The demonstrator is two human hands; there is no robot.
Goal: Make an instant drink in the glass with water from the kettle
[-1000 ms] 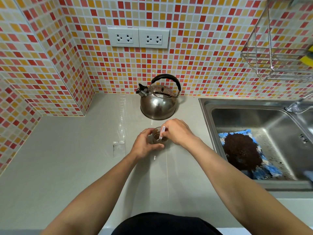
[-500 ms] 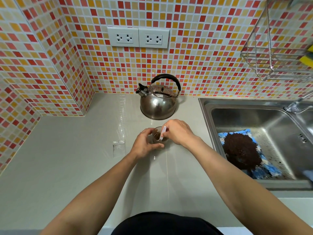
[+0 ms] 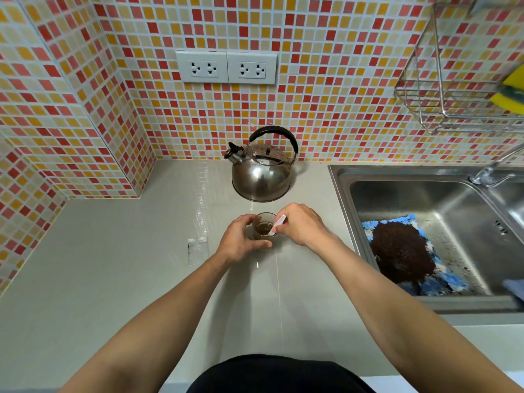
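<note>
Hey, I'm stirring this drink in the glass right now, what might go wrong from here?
The glass is small and the stirrer leans on its rim, so brisk stirring may slop brown liquid onto the counter. Only the left hand steadies it; letting go could tip it. The kettle stands just behind the right hand, so lifting that hand carelessly may bump its metal, possibly hot.

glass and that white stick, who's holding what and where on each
Left hand wraps the glass around its side. Right hand pinches the white stick near its upper end, the lower end down in the brown drink.
</note>
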